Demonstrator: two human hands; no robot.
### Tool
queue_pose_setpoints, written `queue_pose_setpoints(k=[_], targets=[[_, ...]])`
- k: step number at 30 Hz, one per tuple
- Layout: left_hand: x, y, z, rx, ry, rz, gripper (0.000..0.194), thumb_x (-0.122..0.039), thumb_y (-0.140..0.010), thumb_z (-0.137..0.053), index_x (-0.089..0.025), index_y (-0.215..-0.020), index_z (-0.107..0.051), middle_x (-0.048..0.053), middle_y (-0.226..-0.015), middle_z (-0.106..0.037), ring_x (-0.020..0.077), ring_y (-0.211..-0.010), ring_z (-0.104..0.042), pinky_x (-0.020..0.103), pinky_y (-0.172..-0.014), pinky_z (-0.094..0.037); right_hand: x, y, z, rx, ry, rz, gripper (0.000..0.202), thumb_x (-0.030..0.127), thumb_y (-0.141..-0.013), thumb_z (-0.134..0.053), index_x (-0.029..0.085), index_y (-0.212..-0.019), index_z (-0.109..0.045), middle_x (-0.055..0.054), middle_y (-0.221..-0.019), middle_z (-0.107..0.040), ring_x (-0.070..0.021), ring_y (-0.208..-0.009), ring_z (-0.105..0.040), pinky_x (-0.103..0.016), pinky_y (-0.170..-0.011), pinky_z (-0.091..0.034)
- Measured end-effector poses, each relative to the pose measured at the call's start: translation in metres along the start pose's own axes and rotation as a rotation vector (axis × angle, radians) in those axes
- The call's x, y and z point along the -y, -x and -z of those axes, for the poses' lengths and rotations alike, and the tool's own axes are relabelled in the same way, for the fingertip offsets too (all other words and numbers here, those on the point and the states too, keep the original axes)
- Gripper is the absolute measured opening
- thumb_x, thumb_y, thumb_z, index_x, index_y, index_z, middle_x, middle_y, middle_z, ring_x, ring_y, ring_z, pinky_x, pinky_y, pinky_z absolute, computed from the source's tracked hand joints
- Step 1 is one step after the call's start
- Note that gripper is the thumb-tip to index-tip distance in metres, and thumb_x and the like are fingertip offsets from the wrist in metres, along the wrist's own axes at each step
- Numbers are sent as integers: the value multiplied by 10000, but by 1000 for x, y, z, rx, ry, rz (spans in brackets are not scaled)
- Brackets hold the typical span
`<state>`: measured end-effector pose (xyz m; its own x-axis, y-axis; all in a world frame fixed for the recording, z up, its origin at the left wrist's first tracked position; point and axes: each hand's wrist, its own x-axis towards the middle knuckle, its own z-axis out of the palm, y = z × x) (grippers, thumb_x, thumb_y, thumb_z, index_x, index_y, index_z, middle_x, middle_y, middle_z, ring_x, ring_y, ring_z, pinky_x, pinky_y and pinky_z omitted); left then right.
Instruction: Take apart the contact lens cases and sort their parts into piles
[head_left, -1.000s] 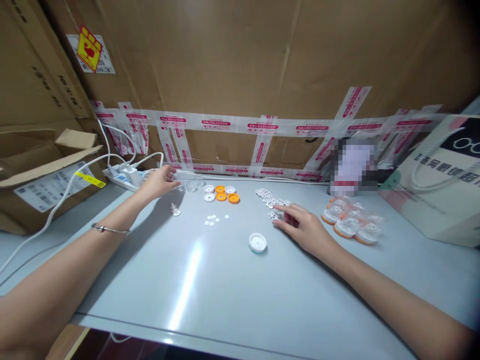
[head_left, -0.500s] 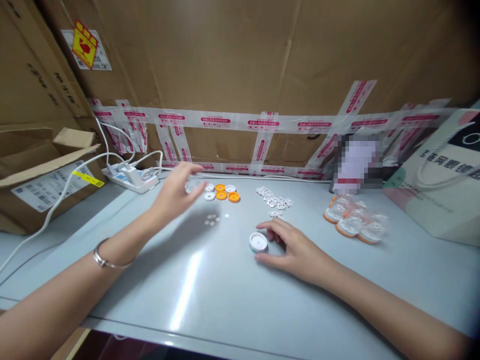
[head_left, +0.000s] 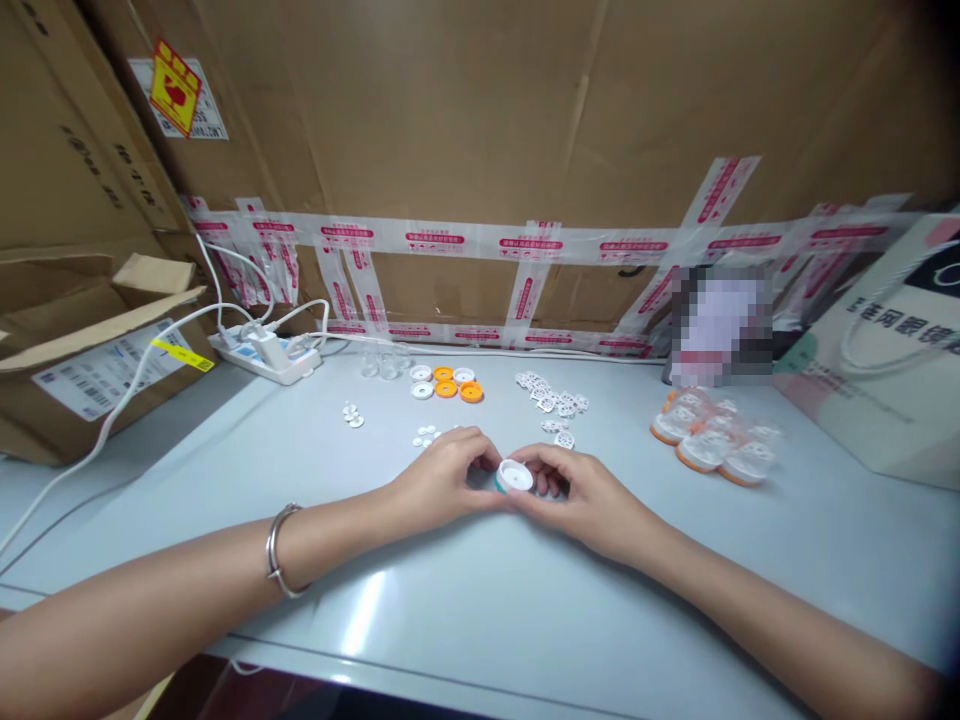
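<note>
Left hand [head_left: 442, 478] grasps round white piece [head_left: 516, 475] from the left; right hand [head_left: 596, 498] grips same piece from the right; piece is centre, hollow side up, teal edge showing, on or just above grey table [head_left: 442, 620], can't tell which; small white discs [head_left: 430, 430] just behind left hand; white lattice pieces [head_left: 547, 404] beyond right hand.

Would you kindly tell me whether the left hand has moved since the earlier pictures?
Yes. The left hand has moved rightward and nearer the person, away from the white power strip, to the white round piece.
</note>
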<state>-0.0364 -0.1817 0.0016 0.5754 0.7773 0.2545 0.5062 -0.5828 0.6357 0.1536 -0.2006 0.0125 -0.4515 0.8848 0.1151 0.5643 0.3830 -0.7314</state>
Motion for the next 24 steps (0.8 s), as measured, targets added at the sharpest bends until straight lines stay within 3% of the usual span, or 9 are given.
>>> queue_pose_setpoints(k=[10,16,20,24], targets=[[-3,0,-2,-15,56,81,324,-458,-686,-660,-184,-852,-609,15,-823,-582,154,-770,-515,264,-693,-387,1,-4,-4,16,-241,-146,228,343,-712,-628,168,-834,-546,32,-668,-505,-86,-575,-395,-194,-502,-322],[-3,1,-5,-26,11,59,225,-374,-712,-643,-208,-862,-622,14,-834,-600,174,-818,-520,301,-758,-367,0,-1,-9,-83,-39,-104,200,374,-734,-584,182,-746,-530,59,-553,-403,-87,-515,-367,-201,-459,-287],[-2,0,-6,1,14,64,200,-327,-702,-651,-226,-873,-633,7,-854,-599,181,-849,-518,313,-783,-353,0,-2,-10,-177,72,20,124,285,-696,-598,193,-766,-553,36,-592,-484,-101,-544,-428,-217,-513,-358],[-3,0,-3,7,2,97,263,-393,-672,-677,-226,-872,-642,16,-874,-598,198,-862,-518,343,-813,-345,-2,-5,0,-215,92,28,130,274,-711,-575,197,-815,-566,18,-617,-519,-113,-560,-450,-221,-521,-386]])
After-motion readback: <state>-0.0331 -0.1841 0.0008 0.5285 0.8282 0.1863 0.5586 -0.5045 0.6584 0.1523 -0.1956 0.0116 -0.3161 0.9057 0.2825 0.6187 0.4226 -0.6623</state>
